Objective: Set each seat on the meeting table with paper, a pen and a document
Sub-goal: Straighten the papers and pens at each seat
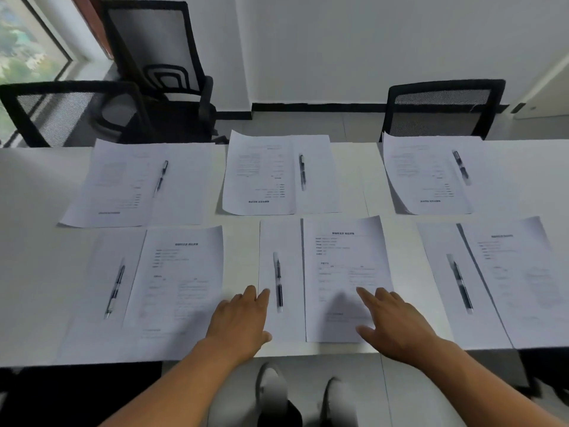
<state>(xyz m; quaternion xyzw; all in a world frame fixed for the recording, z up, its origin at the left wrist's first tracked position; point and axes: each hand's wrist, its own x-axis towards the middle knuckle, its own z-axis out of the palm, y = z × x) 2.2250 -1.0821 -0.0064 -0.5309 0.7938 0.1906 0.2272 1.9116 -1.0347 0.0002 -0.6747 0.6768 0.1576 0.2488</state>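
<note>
- At the table's (37, 272) near edge, my left hand (238, 322) lies spread and flat on the blank paper (288, 328) beside its pen (278, 282), probably to square it.
- My right hand (397, 326), fingers straight, presses the printed document (345, 257), likely keeping it aligned.
- Sets flank it near both corners.
- Along the far edge, three more sets face the chairs (440, 109).
</note>
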